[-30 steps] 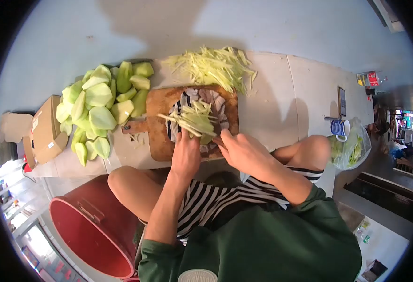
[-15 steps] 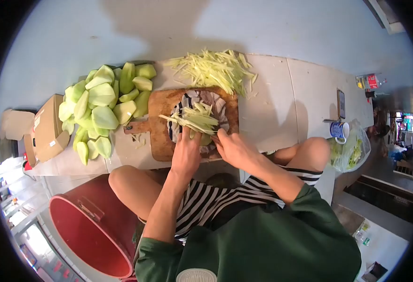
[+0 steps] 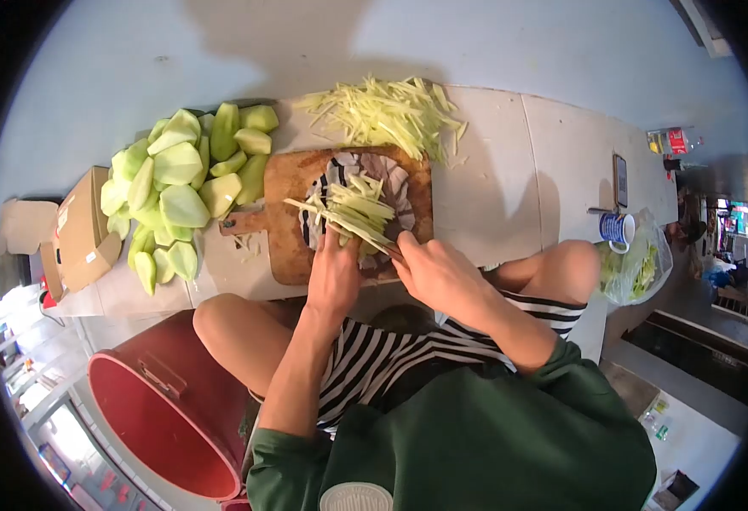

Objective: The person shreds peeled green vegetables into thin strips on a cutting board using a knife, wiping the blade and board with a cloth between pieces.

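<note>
On a wooden cutting board [image 3: 289, 247] lies a bunched striped cloth [image 3: 399, 183], topped by a heap of pale green strips [image 3: 357, 204]. My left hand [image 3: 334, 277] is at the near side of the heap, its fingers closed on a piece of peeled green mango [image 3: 368, 252] that is partly hidden. Beside it, my right hand [image 3: 434, 268] grips a knife [image 3: 394, 230]; only a little of the dark blade shows, close to the strips. Behind the board is a larger pile of cut strips [image 3: 391, 115].
Peeled green mango pieces [image 3: 178, 164] are heaped left of the board, near an open cardboard box [image 3: 84, 230]. A red bucket [image 3: 169, 400] stands below at left. Farther right are a phone [image 3: 619, 180], a blue mug [image 3: 617, 228] and a plastic bag [image 3: 647, 277] with green contents.
The view has shifted slightly, so the board and piles sit a little higher. My right hand has tilted a little, and more of the dark blade shows beside the strips.
</note>
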The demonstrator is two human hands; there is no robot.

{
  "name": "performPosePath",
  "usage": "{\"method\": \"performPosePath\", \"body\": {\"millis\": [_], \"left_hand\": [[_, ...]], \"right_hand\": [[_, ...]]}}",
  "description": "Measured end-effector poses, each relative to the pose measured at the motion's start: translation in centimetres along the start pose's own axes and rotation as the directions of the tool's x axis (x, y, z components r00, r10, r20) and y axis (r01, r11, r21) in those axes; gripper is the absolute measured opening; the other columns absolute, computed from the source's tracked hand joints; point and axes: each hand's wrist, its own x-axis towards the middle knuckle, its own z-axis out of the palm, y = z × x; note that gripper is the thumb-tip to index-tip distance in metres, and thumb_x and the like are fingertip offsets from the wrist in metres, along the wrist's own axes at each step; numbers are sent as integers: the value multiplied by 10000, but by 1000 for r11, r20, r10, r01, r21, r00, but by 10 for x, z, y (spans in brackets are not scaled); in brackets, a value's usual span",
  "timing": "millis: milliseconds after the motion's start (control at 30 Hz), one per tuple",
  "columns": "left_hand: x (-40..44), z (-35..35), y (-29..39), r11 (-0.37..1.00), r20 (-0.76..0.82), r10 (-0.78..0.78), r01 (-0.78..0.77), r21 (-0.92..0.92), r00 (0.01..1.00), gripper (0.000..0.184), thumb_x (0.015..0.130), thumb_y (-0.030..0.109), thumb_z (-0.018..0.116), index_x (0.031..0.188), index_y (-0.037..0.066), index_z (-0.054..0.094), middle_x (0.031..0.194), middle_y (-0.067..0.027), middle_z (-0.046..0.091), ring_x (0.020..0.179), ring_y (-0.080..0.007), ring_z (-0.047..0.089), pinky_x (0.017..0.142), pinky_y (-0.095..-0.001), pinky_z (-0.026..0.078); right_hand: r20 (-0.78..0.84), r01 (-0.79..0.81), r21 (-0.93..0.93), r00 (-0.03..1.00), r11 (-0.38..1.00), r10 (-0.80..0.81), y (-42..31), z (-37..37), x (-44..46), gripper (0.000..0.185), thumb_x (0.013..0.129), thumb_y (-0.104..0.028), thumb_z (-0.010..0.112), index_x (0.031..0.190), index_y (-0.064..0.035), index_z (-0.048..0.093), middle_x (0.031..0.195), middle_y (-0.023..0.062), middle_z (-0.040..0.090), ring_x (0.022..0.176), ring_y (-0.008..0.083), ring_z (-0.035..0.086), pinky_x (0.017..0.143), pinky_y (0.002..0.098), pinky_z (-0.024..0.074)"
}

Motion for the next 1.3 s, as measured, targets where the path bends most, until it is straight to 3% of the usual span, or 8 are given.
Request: {"method": "performPosePath", "body": {"millis": [67, 233, 467, 567, 633, 733, 833, 1300], "left_hand": [[1, -2, 2, 999, -23, 45, -45, -3, 999, 564, 729, -1, 729, 1278, 8, 603, 1333, -279, 507, 1137, -472, 559, 984, -510, 497], [-2, 4, -4, 999, -38, 30, -28, 43, 999, 527, 752, -78, 604, 1275, -18, 601, 1387, -301, 488, 1179, -466, 541, 1014, -506, 474], [-6, 7, -7, 999, -26, 9, -8, 48, 1000, 520, 737, -77, 619, 1254, -21, 610, 1374, -281, 508, 1188, -462, 539, 1035, -503, 466], [-4, 4, -5, 995, -37, 66, -63, 79, 997, 523, 715, -66, 655, 1235, -24, 615, 1350, -269, 525, 1166, -456, 549, 1030, -502, 472], [-2, 1, -8, 998, 38, -24, 21, 54, 999, 523, 692, -51, 689, 1211, -28, 623, 1324, -257, 538, 1167, -447, 545, 1040, -497, 464], [-3, 3, -10, 996, 15, 21, -22, 84, 1000, 519, 680, -47, 697, 1194, -21, 633, 1295, -245, 553, 1148, -441, 550, 1031, -492, 469], [-4, 8, -16, 994, -37, 77, -74, 84, 996, 509, 681, -48, 690, 1186, -20, 640, 1276, -236, 569, 1143, -429, 552, 1026, -482, 471], [-8, 9, -16, 994, -62, 90, -86, 63, 994, 388, 705, -68, 625, 1086, -19, 680, 1167, -235, 600, 1079, -436, 570, 989, -481, 488]], "right_hand": [[-33, 9, 2, 999, 1000, -9, 8, 15, 6, 263, 938, -204, 647, 1035, -8, 501, 700, 231, 665, 691, 448, 684, 593, 541, 556], [-109, 51, 89, 993, 995, -42, 18, 30, 15, 250, 950, -189, 638, 1013, -2, 485, 677, 276, 645, 661, 508, 642, 570, 582, 514], [-27, 19, 36, 999, 999, -18, -8, -4, -9, 257, 940, -176, 642, 1026, 16, 495, 672, 268, 645, 656, 508, 641, 567, 575, 519], [-56, 35, 24, 998, 999, -33, 0, 5, -8, 278, 945, -183, 642, 1056, 32, 505, 667, 269, 643, 658, 503, 647, 569, 574, 522], [-130, 95, 34, 987, 995, -90, 14, 29, 10, 319, 948, -190, 645, 1105, 53, 512, 658, 270, 640, 650, 494, 654, 563, 567, 526], [-95, 54, 55, 994, 997, -49, 9, 26, 7, 326, 947, -191, 640, 1118, 56, 515, 657, 270, 640, 652, 489, 658, 564, 560, 530], [-62, 24, 16, 998, 1000, -23, -13, -4, -13, 311, 952, -197, 632, 1095, 51, 509, 662, 270, 642, 658, 492, 657, 567, 560, 529], [-76, 46, 26, 996, 999, -44, 3, 29, -3, 282, 949, -175, 638, 1053, 47, 499, 664, 280, 636, 650, 493, 646, 569, 558, 529]]}}
